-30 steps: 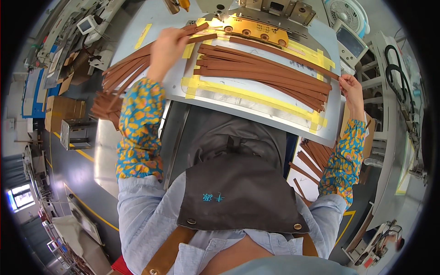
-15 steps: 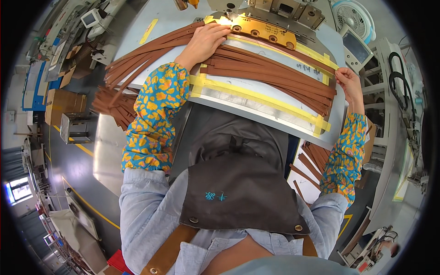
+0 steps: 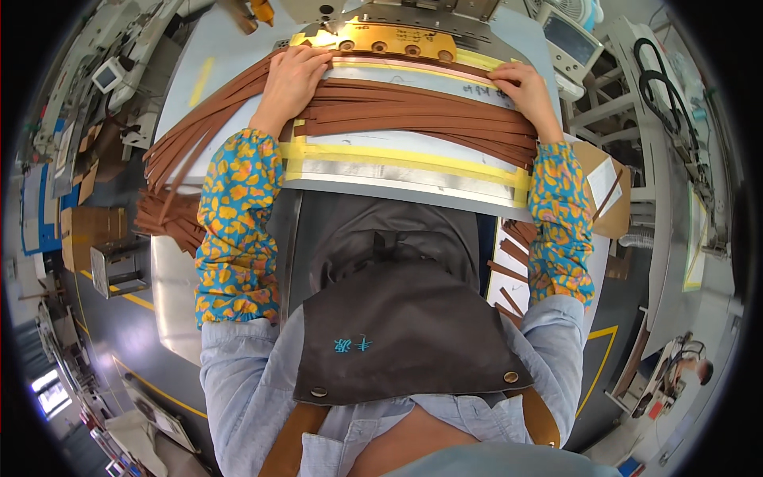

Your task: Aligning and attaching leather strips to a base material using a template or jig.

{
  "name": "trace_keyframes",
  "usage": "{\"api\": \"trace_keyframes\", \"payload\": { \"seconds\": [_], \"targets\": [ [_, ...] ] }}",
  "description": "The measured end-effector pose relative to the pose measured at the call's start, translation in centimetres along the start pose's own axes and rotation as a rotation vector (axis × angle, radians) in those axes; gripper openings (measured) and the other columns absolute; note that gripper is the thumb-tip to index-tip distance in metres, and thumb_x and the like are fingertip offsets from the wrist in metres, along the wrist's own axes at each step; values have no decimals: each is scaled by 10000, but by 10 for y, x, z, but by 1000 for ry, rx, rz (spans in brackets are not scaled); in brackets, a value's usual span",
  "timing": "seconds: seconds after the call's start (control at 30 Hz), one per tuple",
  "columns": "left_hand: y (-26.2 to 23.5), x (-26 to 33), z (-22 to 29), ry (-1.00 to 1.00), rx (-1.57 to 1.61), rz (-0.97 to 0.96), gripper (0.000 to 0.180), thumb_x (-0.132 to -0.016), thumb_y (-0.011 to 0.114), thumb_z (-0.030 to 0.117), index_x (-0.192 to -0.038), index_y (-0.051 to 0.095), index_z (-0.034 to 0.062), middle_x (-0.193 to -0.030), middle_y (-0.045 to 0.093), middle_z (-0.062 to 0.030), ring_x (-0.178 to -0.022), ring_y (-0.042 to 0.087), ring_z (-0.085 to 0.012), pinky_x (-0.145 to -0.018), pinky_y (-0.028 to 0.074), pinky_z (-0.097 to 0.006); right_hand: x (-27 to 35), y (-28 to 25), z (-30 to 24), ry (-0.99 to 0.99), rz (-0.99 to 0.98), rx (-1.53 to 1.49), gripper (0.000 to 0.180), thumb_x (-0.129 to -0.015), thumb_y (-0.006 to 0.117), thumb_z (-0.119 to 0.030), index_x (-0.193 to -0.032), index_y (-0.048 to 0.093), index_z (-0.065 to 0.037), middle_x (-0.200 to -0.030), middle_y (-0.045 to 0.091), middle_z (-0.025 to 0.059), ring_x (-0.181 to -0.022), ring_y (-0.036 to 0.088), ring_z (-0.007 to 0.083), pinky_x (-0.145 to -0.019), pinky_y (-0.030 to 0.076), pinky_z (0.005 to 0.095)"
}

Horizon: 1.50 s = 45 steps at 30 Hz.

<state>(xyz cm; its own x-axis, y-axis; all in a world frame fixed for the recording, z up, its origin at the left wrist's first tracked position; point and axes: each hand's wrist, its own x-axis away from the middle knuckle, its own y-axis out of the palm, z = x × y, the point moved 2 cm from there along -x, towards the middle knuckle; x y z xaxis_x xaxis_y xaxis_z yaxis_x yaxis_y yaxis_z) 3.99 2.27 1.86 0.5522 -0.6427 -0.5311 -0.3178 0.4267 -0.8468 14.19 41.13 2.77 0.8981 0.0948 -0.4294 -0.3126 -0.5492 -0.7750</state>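
Note:
My left hand (image 3: pixel 296 83) lies with fingers stretched over brown strips, fingertips beside the left end of a brass-coloured guide bar (image 3: pixel 397 41) with several round holes. At the guide's right, my right hand (image 3: pixel 526 94) pinches a narrow brown leather-like strip (image 3: pixel 469 77) between thumb and fingers. That strip runs along the guide's near edge, toward a lit spot by the machine head. Between my hands and the table's front edge lies a fanned bundle of brown strips (image 3: pixel 421 119). More strips (image 3: pixel 199 119) trail past my left wrist and over the table's left side.
Yellow tape (image 3: pixel 413 165) lines the table's front edge. A control screen (image 3: pixel 568 36) and a fan (image 3: pixel 584 9) stand at the back right. Short brown strips (image 3: pixel 509 274) lie on a white surface below my right forearm. A cardboard box (image 3: pixel 608 187) is beyond my right sleeve.
My right hand has moved left, closer to the guide, with the strip's end. My left hand stays by the guide's left end. The whole view has shifted a little.

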Motion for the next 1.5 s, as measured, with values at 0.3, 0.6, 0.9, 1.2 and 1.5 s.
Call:
{"api": "trace_keyframes", "payload": {
  "seconds": [0.3,0.6,0.9,1.2,1.5],
  "targets": [
    [-2,-2,0,-19,34,42,195,-867,555,169,-1012,664,98,-1077,632,12,-1044,518,-190,-914,360,-354,1,-2,-14,-38,-51,69,160,-780,585,-17,-875,703,-69,-925,646,49,-866,562,279,-794,460,346],
    [-7,17,-27,-200,42,205,300,-805,643,277,-1034,647,85,-1126,601,-39,-1095,505,-237,-934,352,-418,7,-9,-15,-43,-97,52,164,-792,584,-17,-923,679,-43,-964,648,81,-915,580,285,-850,454,338],
    [1,49,-74,-459,-337,-26,650,-870,486,529,-1276,455,22,-1274,508,-135,-1191,455,-293,-995,306,-538,19,-17,27,132,178,-103,145,-829,596,-107,-946,666,-59,-995,654,69,-895,604,229,-792,465,299],
    [0,60,-123,-454,-389,7,592,-880,477,519,-1260,493,65,-1253,538,-107,-1156,493,-271,-963,346,-451,34,-6,39,198,227,56,119,-809,588,-83,-890,675,-73,-927,637,67,-858,581,249,-778,471,331],
    [-4,68,-157,-474,-456,14,585,-878,467,541,-1251,516,93,-1210,568,-89,-1109,524,-272,-935,365,-440,34,-3,32,170,230,94,136,-801,572,-70,-883,681,-66,-960,624,71,-940,548,278,-841,448,349]
  ]
}}
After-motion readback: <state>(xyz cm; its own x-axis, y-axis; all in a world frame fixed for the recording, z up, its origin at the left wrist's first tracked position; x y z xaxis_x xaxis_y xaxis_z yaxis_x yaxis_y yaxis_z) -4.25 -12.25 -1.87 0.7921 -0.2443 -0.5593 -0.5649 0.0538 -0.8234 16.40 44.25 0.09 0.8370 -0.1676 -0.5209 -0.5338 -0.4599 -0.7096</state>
